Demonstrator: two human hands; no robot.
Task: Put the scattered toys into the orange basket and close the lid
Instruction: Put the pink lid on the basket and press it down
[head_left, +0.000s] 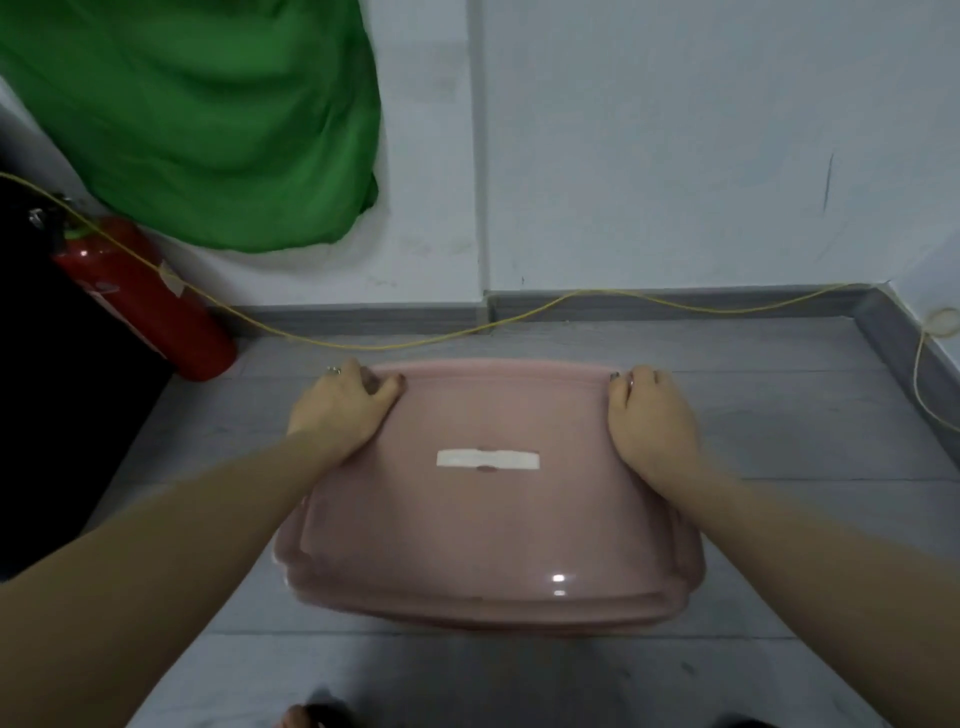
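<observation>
Lid (488, 499) lies flat on the basket directly beneath both grips, long axis running between them, left hand (340, 410) and right hand (652, 415) each curled over a far corner, equally near, apparently pressing it shut.

Pale pink lid (488, 525) with white strip (487, 459); green cloth (208, 119); red extinguisher (150, 301); yellow cord (519, 317); grey floor (810, 415).
</observation>
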